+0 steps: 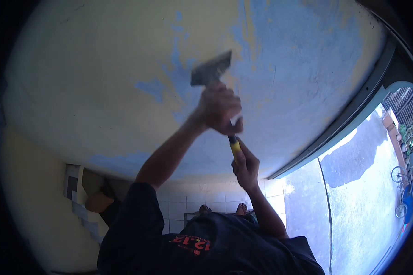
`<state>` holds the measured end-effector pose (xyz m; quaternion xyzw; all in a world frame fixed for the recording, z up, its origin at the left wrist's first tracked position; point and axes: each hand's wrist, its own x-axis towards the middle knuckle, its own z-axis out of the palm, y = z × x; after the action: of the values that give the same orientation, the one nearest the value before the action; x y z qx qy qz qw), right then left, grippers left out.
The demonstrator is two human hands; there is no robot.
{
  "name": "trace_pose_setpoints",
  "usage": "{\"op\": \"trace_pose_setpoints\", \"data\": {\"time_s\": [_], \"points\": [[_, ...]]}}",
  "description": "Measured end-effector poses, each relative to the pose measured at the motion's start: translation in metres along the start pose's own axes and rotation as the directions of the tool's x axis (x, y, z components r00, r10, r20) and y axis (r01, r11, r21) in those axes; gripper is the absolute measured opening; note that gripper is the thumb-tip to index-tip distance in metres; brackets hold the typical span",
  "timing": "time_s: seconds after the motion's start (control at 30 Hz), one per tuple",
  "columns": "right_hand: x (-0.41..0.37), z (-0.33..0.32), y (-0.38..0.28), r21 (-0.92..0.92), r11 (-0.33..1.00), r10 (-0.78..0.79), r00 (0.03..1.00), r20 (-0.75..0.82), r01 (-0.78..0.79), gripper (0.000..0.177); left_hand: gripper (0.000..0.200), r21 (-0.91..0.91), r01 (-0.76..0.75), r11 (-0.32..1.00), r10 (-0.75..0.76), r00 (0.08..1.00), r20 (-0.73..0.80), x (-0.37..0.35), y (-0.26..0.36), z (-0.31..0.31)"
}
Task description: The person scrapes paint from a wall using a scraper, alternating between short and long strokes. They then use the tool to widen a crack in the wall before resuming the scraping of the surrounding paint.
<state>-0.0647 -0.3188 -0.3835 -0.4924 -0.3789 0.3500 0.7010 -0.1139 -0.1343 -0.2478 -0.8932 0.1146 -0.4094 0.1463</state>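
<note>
Dark shirt is filling bottom center; left grip is wrapping round scraper, upper center; right grip is clasping its yellow handle below. Steep blade angle could be gouging patchy wall.

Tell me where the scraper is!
The scraper is upper-middle in the head view, held by the left hand near its blade and the right hand lower down.

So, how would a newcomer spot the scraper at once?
Find the large wall with blue patches, then the left hand raised before it. The scraper runs from there down to the right hand: wide dark blade on top, and the only yellow-and-black handle nearby.
</note>
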Motion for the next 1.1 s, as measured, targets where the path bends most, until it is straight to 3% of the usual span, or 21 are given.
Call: {"op": "trace_pose_setpoints", "data": {"time_s": [0.07, 0.2, 0.33, 0.5, 0.6, 0.7, 0.8, 0.87, 0.93, 1.1], "points": [[-0.027, -0.011, 0.031, -0.04, 0.999, 0.006, 0.999, -0.047, -0.008, 0.06, 0.024, -0.047, -0.027, 0.999, 0.029, 0.999, 0.042, -0.016, 0.023, 0.019], [-0.072, -0.022, 0.074, -0.007, 0.98, 0.197, 0.975, -0.101, -0.199, 0.063, 0.025, -0.148, 0.087, 0.985, -0.067, 0.989, 0.131, -0.066, 0.069, 0.066], [-0.06, -0.028, 0.08, -0.002, 0.968, 0.249, 0.965, -0.076, -0.25, 0.064, 0.026, -0.118, 0.138, 0.983, -0.125, 0.986, 0.113, -0.074, 0.062, 0.078], [-0.014, -0.013, 0.061, 0.008, 0.994, 0.11, 0.993, -0.036, -0.11, 0.065, 0.024, -0.074, 0.084, 0.994, -0.074, 0.989, 0.126, -0.042, 0.021, 0.052], [0.014, -0.016, 0.034, -0.015, 1.0, -0.013, 1.0, 0.017, 0.013, 0.064, 0.023, -0.019, 0.058, 0.998, -0.057, 0.998, 0.041, -0.019, 0.003, 0.035], [0.002, -0.018, 0.034, -0.022, 1.0, -0.001, 1.0, -0.008, 0.001, 0.063, 0.024, 0.023, 0.036, 0.999, -0.036, 0.999, 0.004, -0.011, 0.006, 0.029], [-0.039, -0.025, 0.061, -0.049, 0.998, 0.039, 0.997, -0.064, -0.042, 0.06, 0.026, -0.08, 0.019, 0.997, -0.019, 1.0, 0.008, -0.031, 0.038, 0.048], [-0.047, -0.026, 0.071, -0.05, 0.997, 0.058, 0.995, -0.078, -0.062, 0.059, 0.027, -0.142, 0.063, 0.988, -0.043, 0.989, 0.141, -0.051, 0.053, 0.069], [-0.046, -0.029, 0.087, -0.064, 0.984, 0.157, 0.98, -0.12, -0.165, 0.063, 0.027, -0.139, 0.073, 0.988, -0.056, 0.99, 0.127, -0.064, 0.051, 0.082], [-0.019, -0.023, 0.074, -0.036, 0.988, 0.146, 0.987, -0.067, -0.149, 0.066, 0.027, -0.122, 0.089, 0.989, -0.069, 0.985, 0.159, -0.052, 0.03, 0.066]]}}
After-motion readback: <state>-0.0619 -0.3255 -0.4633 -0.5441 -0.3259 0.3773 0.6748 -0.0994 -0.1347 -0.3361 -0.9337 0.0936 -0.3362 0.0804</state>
